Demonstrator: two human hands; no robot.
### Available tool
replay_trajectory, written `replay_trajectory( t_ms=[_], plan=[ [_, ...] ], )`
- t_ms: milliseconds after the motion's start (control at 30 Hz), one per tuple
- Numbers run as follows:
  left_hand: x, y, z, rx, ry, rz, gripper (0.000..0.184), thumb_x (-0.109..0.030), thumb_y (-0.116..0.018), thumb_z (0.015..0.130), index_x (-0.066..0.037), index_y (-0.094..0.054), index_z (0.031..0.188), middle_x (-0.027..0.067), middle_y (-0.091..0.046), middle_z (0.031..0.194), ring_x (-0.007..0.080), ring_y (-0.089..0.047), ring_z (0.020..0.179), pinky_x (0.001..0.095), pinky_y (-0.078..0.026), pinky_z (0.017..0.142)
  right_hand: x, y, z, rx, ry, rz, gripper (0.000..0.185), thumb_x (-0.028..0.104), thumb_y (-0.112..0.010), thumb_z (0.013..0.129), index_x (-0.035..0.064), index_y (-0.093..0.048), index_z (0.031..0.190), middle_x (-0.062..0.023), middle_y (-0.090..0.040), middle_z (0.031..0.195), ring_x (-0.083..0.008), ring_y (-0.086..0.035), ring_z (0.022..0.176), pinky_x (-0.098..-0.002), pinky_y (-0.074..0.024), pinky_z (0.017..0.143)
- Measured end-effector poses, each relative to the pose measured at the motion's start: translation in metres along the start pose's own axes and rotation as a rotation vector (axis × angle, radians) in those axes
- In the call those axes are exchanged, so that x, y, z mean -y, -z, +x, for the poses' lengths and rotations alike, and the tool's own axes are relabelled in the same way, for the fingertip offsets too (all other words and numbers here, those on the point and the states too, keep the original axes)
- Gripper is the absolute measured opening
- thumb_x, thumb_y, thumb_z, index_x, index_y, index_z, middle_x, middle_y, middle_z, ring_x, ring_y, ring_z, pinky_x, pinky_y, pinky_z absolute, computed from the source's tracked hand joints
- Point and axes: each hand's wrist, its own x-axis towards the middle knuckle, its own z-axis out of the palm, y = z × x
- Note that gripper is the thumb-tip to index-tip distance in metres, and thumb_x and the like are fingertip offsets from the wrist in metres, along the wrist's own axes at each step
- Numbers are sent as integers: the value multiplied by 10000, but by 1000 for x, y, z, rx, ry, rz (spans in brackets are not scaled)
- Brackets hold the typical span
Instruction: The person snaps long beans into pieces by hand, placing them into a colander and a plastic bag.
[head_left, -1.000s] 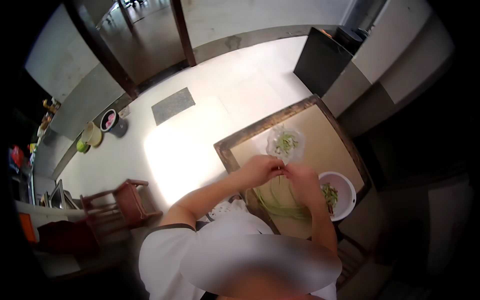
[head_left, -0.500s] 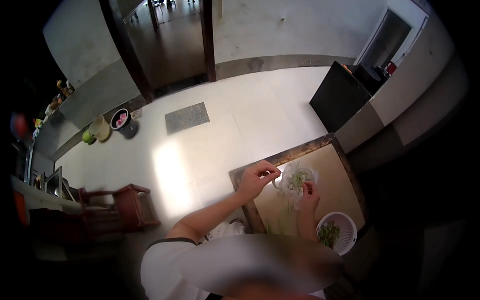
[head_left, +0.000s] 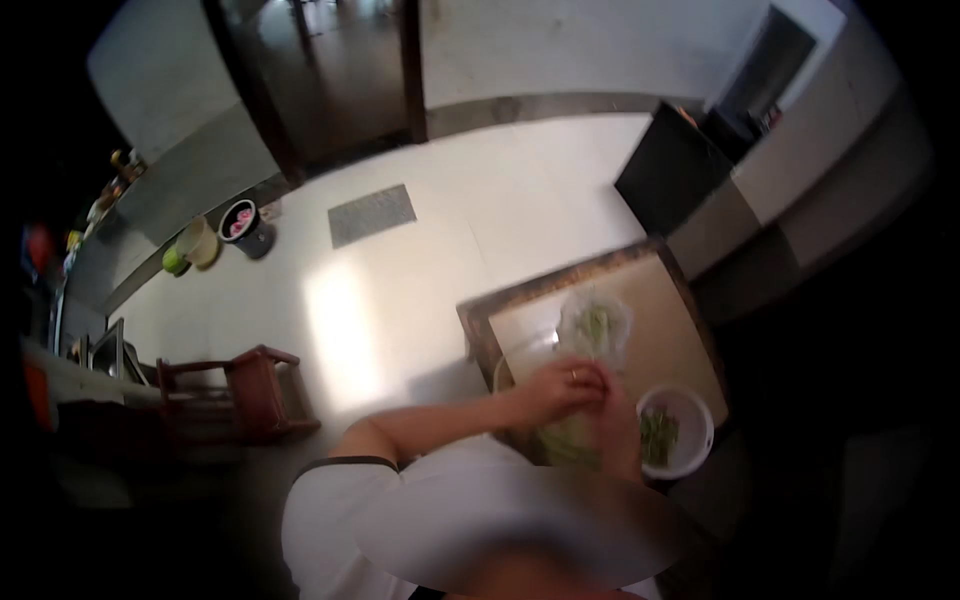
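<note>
On my feed, the left hand (head_left: pixel 560 388), fingers curled, meets the blurred right hand (head_left: pixel 620 420); I can't tell what either grips. Green stems (head_left: pixel 568 442) lie just beneath on the table (head_left: pixel 665 335). I'd guess they're light, bendy and easily bruised, best pinched near an end. Beyond sit a bag (head_left: pixel 620 318) and bowl (head_left: pixel 694 455). I can read no writing.

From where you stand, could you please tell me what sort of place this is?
Probably a kitchen: a white basket holds greens, clear plastic holds more, and buckets stand on the floor.
</note>
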Motion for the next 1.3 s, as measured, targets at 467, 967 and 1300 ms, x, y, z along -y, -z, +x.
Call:
replay_trajectory(
  t_ms=[467, 967, 1300],
  plan=[
    [0, -17, 1, -52, 970, -990, 274, -205, -485, 837, 13, -550, 989, 26, -548, 844, 83, -493, 749, 217, -397, 698, -29, 1, -37, 27, 364, -543, 130, 133, -385, 853, 50, -454, 778, 40, -383, 639, -49, -335, 550, -189, -294, 484],
    [-9, -21, -2, -127, 1018, -793, 200, -143, -544, 788, 15, -594, 901, 10, -547, 702, 72, -470, 649, 194, -386, 611, -11, 8, -34, 75, 235, 26, 134, 148, -399, 855, 56, -490, 889, 2, -469, 714, -44, -409, 624, -186, -334, 557],
    [-16, -26, -6, -220, 997, -760, 196, -156, -536, 798, 12, -600, 876, 16, -553, 680, 69, -485, 638, 197, -392, 604, -35, 22, -18, -43, 509, -547, 127, 116, -410, 822, 51, -496, 754, 40, -416, 585, -38, -367, 511, -172, -296, 469]
  ],
)
